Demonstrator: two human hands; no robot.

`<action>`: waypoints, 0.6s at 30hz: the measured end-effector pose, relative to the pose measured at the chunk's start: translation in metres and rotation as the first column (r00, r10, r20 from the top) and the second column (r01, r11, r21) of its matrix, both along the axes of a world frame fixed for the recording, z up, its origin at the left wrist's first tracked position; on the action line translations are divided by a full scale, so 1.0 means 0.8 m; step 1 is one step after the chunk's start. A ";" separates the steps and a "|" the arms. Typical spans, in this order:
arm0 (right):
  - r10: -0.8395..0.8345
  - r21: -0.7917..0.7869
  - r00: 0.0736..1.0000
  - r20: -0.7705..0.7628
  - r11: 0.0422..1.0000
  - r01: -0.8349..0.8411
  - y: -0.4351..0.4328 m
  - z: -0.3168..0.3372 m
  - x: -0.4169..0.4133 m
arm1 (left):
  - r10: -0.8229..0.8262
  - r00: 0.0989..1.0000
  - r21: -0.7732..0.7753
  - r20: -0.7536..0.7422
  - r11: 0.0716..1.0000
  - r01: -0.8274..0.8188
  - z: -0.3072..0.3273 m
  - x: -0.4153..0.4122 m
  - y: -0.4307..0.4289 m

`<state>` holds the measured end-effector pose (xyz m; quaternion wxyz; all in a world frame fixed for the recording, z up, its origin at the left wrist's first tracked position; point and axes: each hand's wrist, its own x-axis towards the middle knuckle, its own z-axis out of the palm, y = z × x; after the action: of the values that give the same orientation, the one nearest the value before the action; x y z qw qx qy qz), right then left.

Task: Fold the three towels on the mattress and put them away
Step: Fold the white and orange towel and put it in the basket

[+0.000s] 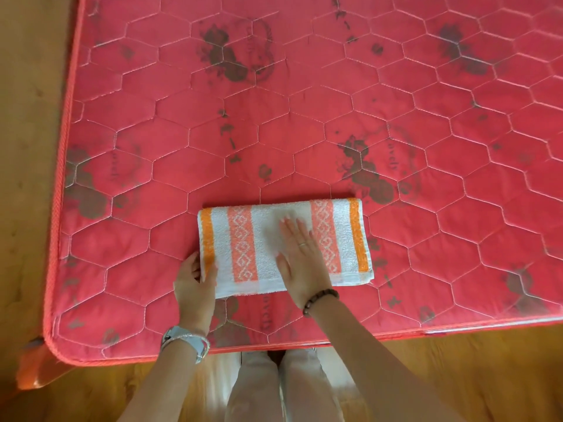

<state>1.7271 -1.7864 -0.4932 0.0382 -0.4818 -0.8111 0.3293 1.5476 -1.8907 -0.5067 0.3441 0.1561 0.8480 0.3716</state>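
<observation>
- White terry with orange and peach bands lies under both hands. The left hand (195,278) pinches the near-left end of the towel (242,245), thumb on top and fingers curled at the short edge. I judge this anchors that end, or readies it to be lifted over.
- The right hand (300,254) lies flat on the middle of the towel, palm down, fingers straight and close together. It grips nothing and only presses, probably to smooth the layers and hold them while the other end is handled.
- A ring (302,244) and a bead bracelet (320,300) show on the right side, and a watch (189,339) on the left wrist.
- The towel is already folded into a long rectangle, with stacked edges showing at its right end. It lies flat near the front edge of the mattress (304,117), straight ahead of the person and within easy reach.
- One more fold across its length looks likely, and the left pinch suits that move. The loose layers could slip apart if the flat hand lifts early.
- The mattress is red and quilted in hexagons with dark flower prints, which gives a broad, level surface for folding.
- Only this one towel is in view, so I cannot tell where the other two are.
- Wooden floor (24,86) surrounds the mattress, and the person's pale trousers (259,391) stand against its front edge.
</observation>
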 end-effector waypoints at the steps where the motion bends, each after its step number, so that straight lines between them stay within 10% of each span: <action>1: 0.009 -0.012 1.000 0.006 1.000 -0.009 0.002 -0.001 -0.012 | 0.041 0.997 -0.008 0.070 0.999 -0.040 0.005 -0.002 0.002; 12: 0.018 -0.139 0.989 0.147 0.990 0.003 0.030 0.009 -0.062 | -0.007 0.907 0.119 0.422 0.992 -0.047 0.039 -0.013 0.009; 18: -0.192 -0.323 0.962 -0.194 0.939 0.123 0.031 0.049 -0.065 | -0.033 0.920 0.247 0.390 0.967 -0.070 0.076 0.016 0.031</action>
<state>1.6749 -1.7612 -0.4542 0.0796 -0.5058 -0.6991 0.4992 1.5608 -1.8658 -0.4456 0.4799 0.1138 0.7086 0.5046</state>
